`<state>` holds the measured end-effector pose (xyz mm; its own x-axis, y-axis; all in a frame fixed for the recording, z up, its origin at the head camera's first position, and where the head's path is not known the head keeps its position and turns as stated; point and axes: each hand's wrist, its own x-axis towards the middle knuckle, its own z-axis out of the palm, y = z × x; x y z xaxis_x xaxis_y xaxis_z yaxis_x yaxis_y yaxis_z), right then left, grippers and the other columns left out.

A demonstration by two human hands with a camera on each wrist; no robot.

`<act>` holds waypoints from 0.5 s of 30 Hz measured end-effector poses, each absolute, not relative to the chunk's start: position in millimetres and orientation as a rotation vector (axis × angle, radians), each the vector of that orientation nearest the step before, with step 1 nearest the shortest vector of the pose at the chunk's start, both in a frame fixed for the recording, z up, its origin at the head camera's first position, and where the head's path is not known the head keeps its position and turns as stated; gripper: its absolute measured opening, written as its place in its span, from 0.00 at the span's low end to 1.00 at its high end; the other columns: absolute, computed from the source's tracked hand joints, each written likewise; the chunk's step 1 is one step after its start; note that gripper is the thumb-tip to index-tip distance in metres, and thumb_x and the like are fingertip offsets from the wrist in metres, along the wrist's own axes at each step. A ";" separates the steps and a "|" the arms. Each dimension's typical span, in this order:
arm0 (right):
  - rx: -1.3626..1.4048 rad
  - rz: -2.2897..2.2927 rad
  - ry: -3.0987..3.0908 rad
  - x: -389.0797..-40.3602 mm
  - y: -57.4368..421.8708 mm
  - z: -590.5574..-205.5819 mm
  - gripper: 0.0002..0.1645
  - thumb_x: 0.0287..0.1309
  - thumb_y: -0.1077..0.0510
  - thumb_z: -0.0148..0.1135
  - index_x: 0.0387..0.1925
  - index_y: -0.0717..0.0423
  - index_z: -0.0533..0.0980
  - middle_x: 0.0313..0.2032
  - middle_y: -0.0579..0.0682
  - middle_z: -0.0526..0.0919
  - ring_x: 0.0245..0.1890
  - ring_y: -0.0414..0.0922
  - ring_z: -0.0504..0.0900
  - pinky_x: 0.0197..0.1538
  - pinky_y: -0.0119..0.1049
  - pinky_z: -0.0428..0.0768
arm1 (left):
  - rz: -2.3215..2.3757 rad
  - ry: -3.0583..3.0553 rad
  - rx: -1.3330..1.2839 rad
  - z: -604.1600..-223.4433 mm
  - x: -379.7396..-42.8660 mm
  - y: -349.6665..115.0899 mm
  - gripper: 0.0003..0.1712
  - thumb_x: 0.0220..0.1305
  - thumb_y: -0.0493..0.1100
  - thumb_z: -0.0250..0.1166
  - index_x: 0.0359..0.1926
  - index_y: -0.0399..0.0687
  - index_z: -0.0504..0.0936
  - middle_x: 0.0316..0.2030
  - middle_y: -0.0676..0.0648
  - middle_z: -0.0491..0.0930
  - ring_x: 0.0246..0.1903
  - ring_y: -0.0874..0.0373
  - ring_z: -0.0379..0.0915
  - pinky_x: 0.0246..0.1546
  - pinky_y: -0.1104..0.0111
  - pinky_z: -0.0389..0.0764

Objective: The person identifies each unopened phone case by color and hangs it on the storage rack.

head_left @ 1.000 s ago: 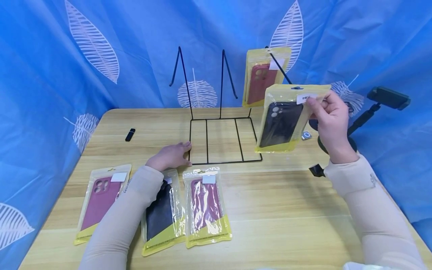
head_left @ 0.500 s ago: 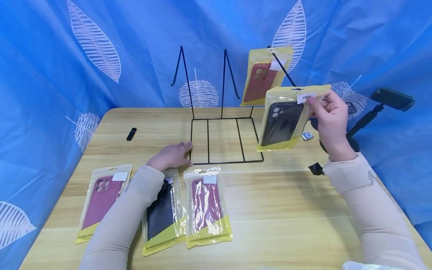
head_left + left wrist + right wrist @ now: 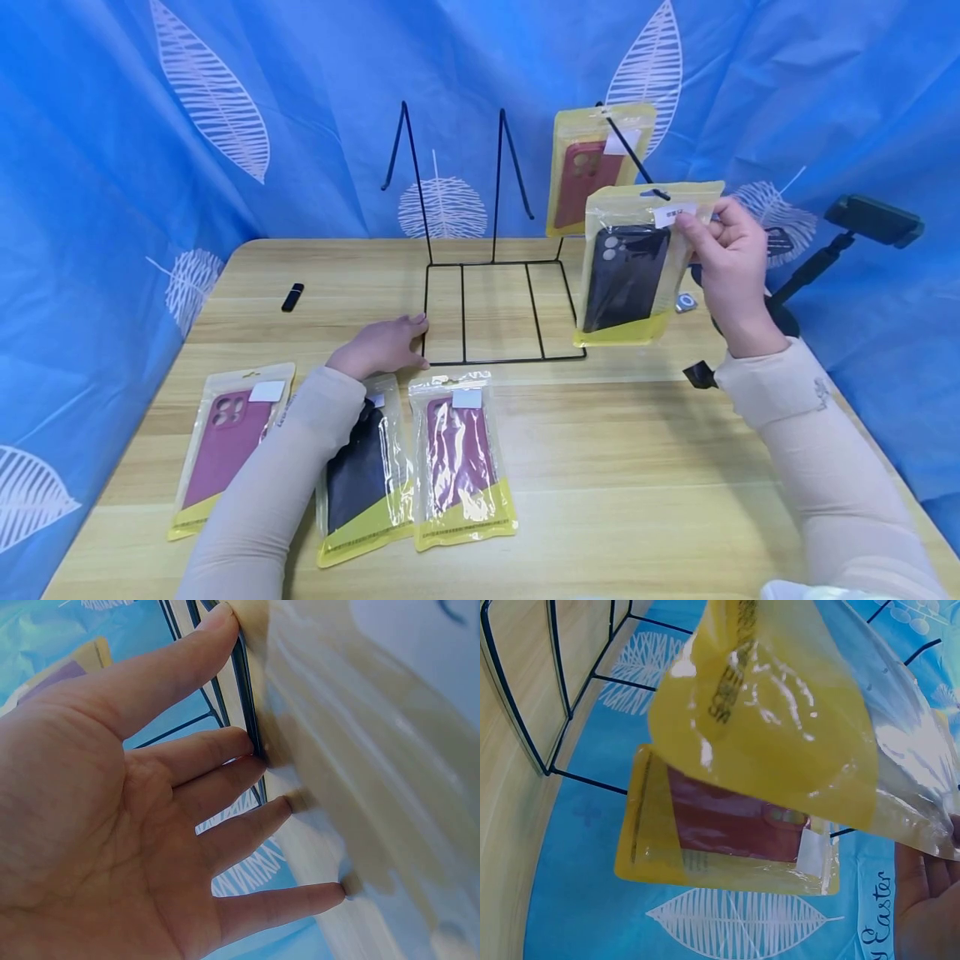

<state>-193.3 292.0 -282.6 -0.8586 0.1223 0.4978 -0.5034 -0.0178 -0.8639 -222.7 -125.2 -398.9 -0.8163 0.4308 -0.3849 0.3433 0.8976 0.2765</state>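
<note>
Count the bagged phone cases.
5: red case on the right hook; black case in the right grip; left case, middle case and right case on the table. More may hang behind the red case.

On table (image 3: 600,467): wire rack (image 3: 502,362), clock centre; stick (image 3: 292,297), nine o'clock; first packet (image 3: 225,450), eight; second packet (image 3: 360,479), seven; third packet (image 3: 459,458), six. On rack's prong (image 3: 625,142): fourth packet (image 3: 581,179), one. In right hand (image 3: 727,267): fifth packet (image 3: 626,275), two.

Head view from above, forward-down, wrist views close-up, wire rack (image 3: 462,313) common to all.
</note>
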 end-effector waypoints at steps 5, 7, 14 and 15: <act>0.372 1.959 -1.851 -201.2 290.6 -282.9 0.11 0.63 0.60 0.65 0.43 0.62 0.77 0.30 0.49 0.90 0.31 0.39 0.88 0.39 0.27 0.86 | 0.265 2.616 0.565 -398.8 -223.2 -125.6 0.48 0.65 0.58 0.65 0.77 0.45 0.53 0.78 0.43 0.47 0.76 0.40 0.46 0.74 0.45 0.55; 0.345 1.959 -1.866 -205.6 290.2 -282.4 0.11 0.62 0.59 0.66 0.42 0.61 0.77 0.28 0.48 0.89 0.31 0.39 0.88 0.39 0.27 0.86 | 0.266 2.615 0.564 -398.8 -223.3 -125.9 0.48 0.65 0.58 0.65 0.77 0.45 0.53 0.78 0.43 0.47 0.76 0.40 0.46 0.74 0.45 0.55; 0.234 1.941 -1.940 -223.7 290.3 -280.9 0.13 0.62 0.55 0.67 0.44 0.57 0.77 0.25 0.46 0.88 0.30 0.38 0.87 0.37 0.25 0.84 | 0.273 2.607 0.552 -397.7 -222.0 -125.3 0.48 0.66 0.58 0.65 0.77 0.46 0.52 0.78 0.44 0.46 0.76 0.40 0.45 0.74 0.45 0.54; 0.222 1.934 -1.941 -226.3 289.9 -280.7 0.13 0.62 0.55 0.67 0.44 0.57 0.77 0.23 0.46 0.87 0.29 0.38 0.86 0.37 0.25 0.84 | 0.275 2.606 0.550 -397.5 -221.6 -125.1 0.48 0.66 0.57 0.65 0.77 0.46 0.52 0.78 0.44 0.46 0.76 0.40 0.45 0.74 0.45 0.54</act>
<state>-226.3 289.9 -280.7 -0.9115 0.1591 0.3792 -0.3786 0.0349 -0.9249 -221.6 -125.1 -397.5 -0.8143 0.4245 -0.3958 0.3327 0.9002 0.2811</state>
